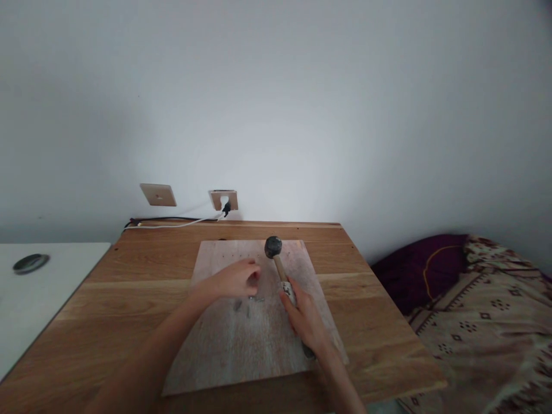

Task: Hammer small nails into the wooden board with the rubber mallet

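Observation:
My right hand (304,313) is wrapped around the grip of a mallet (281,269) with a black head and a wooden shaft. The mallet's head is at the far side, over a pale, worn board (254,356). Over the middle of the same board, my left hand (239,278) has its fingers curled together; whatever they pinch, if anything, is too small to make out. Just below that hand lie several small metal pieces (259,299), perhaps nails. A row of small dark dots (233,256) runs along the board's far edge.
The board rests on a wooden table (366,322) against a white wall. Behind it, a socket (223,200) holds plugs with white and black cables (172,223). A white surface (47,293) with a round dark object (31,263) stands at left; patterned bedding (487,322) lies at right.

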